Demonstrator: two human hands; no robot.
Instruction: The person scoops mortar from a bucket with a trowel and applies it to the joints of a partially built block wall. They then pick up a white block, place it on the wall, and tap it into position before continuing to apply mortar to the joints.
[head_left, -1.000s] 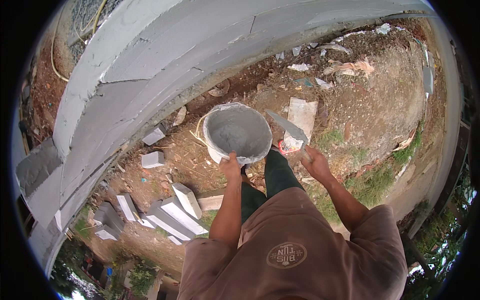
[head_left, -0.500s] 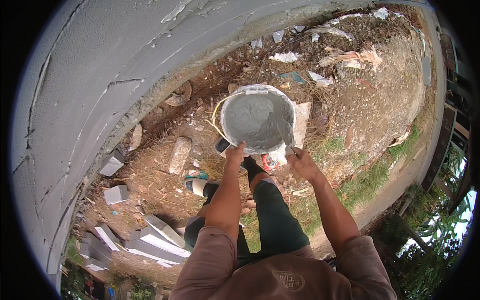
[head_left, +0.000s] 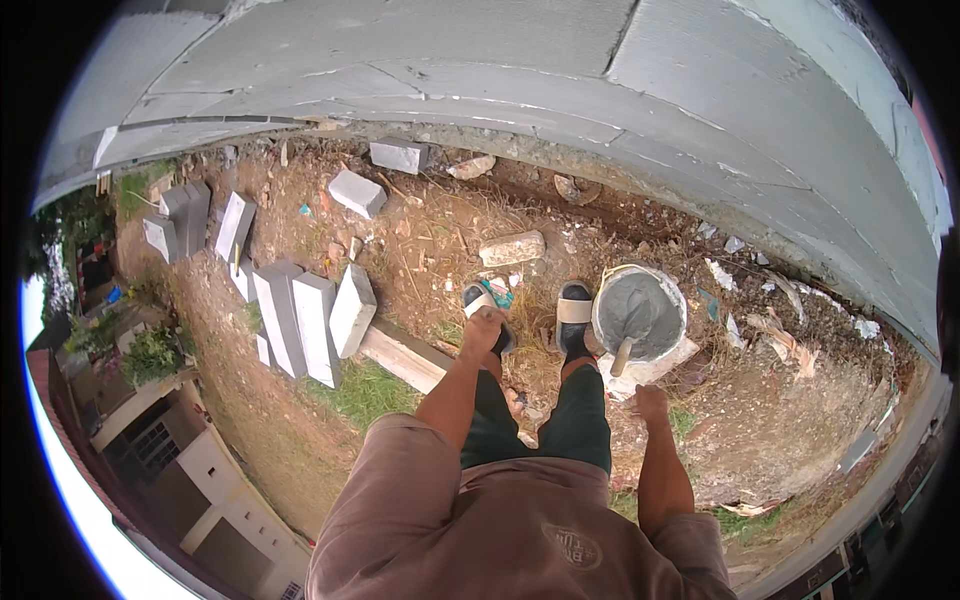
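Note:
My left hand is over a sandal, fingers curled, holding nothing visible. My right hand, loosely closed and seemingly empty, hangs below and right of a bucket of wet grey mortar. The bucket stands on the ground upon a pale, flat slab, beside my right foot. A trowel sits in the mortar, its handle over the rim toward me.
A grey block wall spans the upper view. Cut blocks lie in groups at left, near a plank. Rubble, scraps and grass cover the dirt; a building is at lower left.
My hands have let go of the bucket and trowel; the bucket now rests on the ground to my right with the trowel in it. My view has turned leftward toward the blocks.

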